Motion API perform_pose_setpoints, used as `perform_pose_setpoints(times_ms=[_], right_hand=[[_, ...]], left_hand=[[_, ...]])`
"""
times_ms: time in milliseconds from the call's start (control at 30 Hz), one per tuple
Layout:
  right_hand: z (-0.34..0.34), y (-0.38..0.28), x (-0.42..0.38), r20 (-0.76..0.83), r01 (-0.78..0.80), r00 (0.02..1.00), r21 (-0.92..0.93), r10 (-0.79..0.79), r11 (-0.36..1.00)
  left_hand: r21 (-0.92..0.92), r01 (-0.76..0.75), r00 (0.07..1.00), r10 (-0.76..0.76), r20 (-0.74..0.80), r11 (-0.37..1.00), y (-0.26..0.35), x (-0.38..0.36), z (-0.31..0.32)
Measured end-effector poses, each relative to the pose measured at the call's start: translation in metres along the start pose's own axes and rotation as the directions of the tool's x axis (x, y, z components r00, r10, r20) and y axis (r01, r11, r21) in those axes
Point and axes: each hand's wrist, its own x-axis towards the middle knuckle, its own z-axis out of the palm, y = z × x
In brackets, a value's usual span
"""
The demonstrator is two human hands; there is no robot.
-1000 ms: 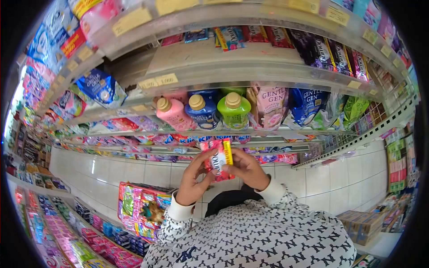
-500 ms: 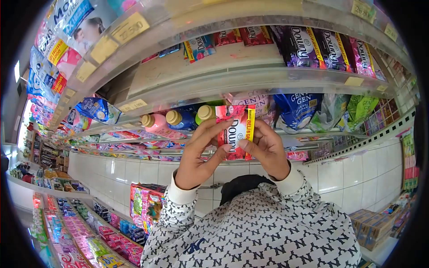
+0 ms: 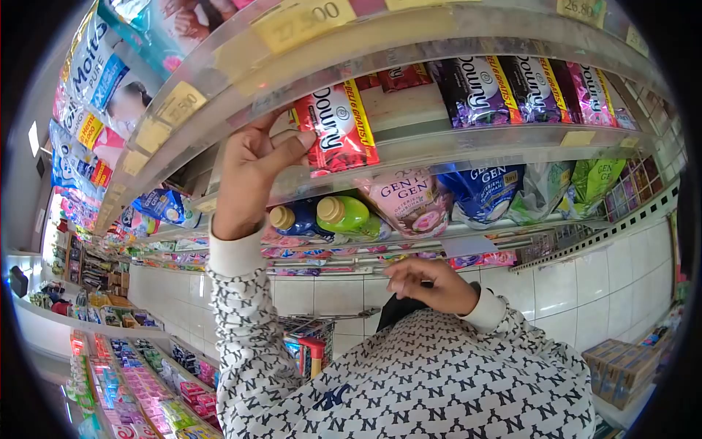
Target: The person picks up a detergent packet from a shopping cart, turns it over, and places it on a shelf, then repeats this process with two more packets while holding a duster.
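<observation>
My left hand (image 3: 256, 164) pinches the left edge of a red Downy packet (image 3: 336, 128) with a yellow strip, thumb on its front. The packet stands at the front of the middle shelf, its lower part over the clear shelf lip (image 3: 468, 143). Behind it, more red packets (image 3: 404, 77) show in part. My right hand (image 3: 433, 284) hangs lower down in front of my chest, holding nothing, its fingers loosely bent and partly apart. Purple Downy packets (image 3: 479, 91) stand to the right on the same shelf.
Below are a green bottle (image 3: 351, 214), a blue bottle (image 3: 292, 221) and a pink Gentle Gen pouch (image 3: 411, 201). Price tags (image 3: 303, 23) line the upper shelf edge. A cart with a red handle (image 3: 315, 355) stands by my left side; cardboard boxes (image 3: 621, 372) are at lower right.
My left hand has carried the red Downy packet up and left to the shelf. My right hand has let go of it and dropped lower. The view has shifted towards the shelves.
</observation>
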Motion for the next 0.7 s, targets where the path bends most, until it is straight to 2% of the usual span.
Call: perform_pose_setpoints(times_ms=[67,167,267,367,400,467,567,667,700], right_hand=[[0.000,0.012,-0.006,0.050,-0.009,0.999,-0.034,0.011,0.999],[-0.006,0.001,0.000,0.105,-0.086,0.989,-0.174,0.105,0.981],[-0.008,-0.002,0.003,0.091,-0.043,0.993,-0.260,0.069,0.965],[-0.008,-0.002,0.008,0.094,-0.031,0.994,-0.258,0.057,0.966],[-0.009,0.002,0.007,0.099,-0.026,0.994,-0.260,0.053,0.965],[-0.010,0.010,0.005,0.113,-0.017,0.992,-0.263,0.048,0.965],[-0.012,0.010,0.004,0.142,-0.043,0.986,-0.273,0.085,0.961],[-0.014,0.012,0.003,0.139,-0.036,0.987,-0.271,0.076,0.962],[-0.015,0.014,0.002,0.139,-0.036,0.987,-0.270,0.076,0.962]], left_hand=[[0.056,0.019,1.000,-0.019,-0.002,0.998,0.001,0.004,-0.004],[0.258,0.022,1.000,-0.026,0.013,0.966,-0.009,0.031,-0.026],[-0.084,0.049,0.998,-0.045,0.050,0.995,-0.020,0.048,-0.018],[0.326,-0.094,0.994,0.069,0.089,0.941,-0.023,0.064,-0.030],[0.473,-0.142,0.989,0.105,0.105,0.869,-0.023,0.067,-0.033],[0.772,-0.207,0.977,0.164,0.135,0.601,-0.023,0.071,-0.038],[0.814,-0.218,0.958,0.279,0.072,0.538,-0.033,0.082,-0.059],[0.810,-0.234,0.940,0.339,0.046,0.537,-0.035,0.082,-0.060],[0.763,-0.210,0.959,0.281,0.038,0.611,-0.034,0.082,-0.053]])
